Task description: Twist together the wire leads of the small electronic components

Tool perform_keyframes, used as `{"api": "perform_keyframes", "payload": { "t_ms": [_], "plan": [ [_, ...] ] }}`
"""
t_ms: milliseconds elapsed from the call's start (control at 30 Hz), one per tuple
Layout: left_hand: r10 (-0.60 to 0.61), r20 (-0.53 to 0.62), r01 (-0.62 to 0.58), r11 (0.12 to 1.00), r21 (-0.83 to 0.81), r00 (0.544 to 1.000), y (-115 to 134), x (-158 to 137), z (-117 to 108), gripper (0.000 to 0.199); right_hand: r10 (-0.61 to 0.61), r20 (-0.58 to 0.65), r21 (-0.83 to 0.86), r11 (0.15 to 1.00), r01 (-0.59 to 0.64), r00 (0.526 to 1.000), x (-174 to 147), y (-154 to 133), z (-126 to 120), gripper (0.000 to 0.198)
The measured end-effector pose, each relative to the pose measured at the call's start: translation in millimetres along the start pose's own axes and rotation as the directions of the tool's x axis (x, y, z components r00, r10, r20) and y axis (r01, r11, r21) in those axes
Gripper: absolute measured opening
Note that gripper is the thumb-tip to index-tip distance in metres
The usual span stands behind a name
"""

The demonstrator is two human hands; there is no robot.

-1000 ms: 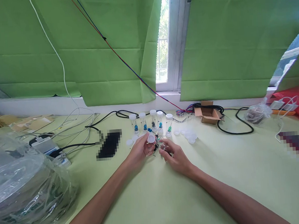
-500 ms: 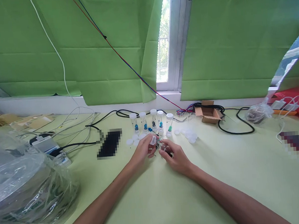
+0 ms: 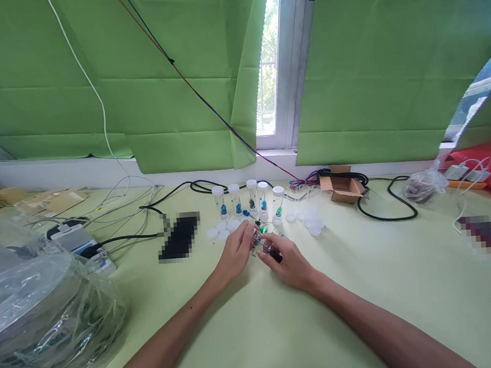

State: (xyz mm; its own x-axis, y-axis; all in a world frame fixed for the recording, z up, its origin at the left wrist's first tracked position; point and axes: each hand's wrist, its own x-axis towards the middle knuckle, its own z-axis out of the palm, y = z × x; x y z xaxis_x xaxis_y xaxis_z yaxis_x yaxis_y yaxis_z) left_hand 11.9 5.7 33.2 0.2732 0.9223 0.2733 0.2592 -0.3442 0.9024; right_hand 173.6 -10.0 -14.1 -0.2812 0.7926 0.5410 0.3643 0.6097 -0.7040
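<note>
My left hand is closed, its thumb and fingers pinching one end of a small clear tube. My right hand is curled round the other end, where a dark piece shows at the fingers. Fine detail between the hands is too small to make out. Just beyond the fingertips lie a green piece and a blue piece. Behind them several clear tubes with white caps stand upright in a row, such as the one holding a green piece.
White round caps lie left of the hands, more caps to the right. An open cardboard box and black cables stand behind. A plastic-wrapped bulk fills the left side, near a power strip.
The white piece seen at my left fingers earlier no longer shows. My left fingers have closed in on the clear tube, and the green piece beyond them is more exposed.
</note>
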Motion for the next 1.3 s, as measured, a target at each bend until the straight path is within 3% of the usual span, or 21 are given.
{"api": "perform_keyframes", "payload": {
  "t_ms": [167,267,700,1300],
  "plan": [
    [0.12,0.004,-0.118,0.97,0.213,0.993,2,-2,-1,0.03,0.002,0.015,-0.004,1.0,-0.002,1.0,0,-1,0,0.035],
    [0.125,0.012,-0.124,0.954,0.274,0.992,0,-2,0,0.025,-0.009,0.029,-0.003,1.0,0.01,1.0,1,-2,-1,0.034],
    [0.162,-0.029,-0.137,0.907,0.397,0.986,-2,-3,0,0.023,0.032,0.073,-0.018,0.999,-0.031,0.997,1,-7,-1,0.034],
    [0.173,0.038,-0.169,0.85,0.498,0.984,-14,-1,-3,0.023,-0.015,0.117,-0.147,0.989,0.032,0.993,0,-8,-5,0.035]
  ]
}}
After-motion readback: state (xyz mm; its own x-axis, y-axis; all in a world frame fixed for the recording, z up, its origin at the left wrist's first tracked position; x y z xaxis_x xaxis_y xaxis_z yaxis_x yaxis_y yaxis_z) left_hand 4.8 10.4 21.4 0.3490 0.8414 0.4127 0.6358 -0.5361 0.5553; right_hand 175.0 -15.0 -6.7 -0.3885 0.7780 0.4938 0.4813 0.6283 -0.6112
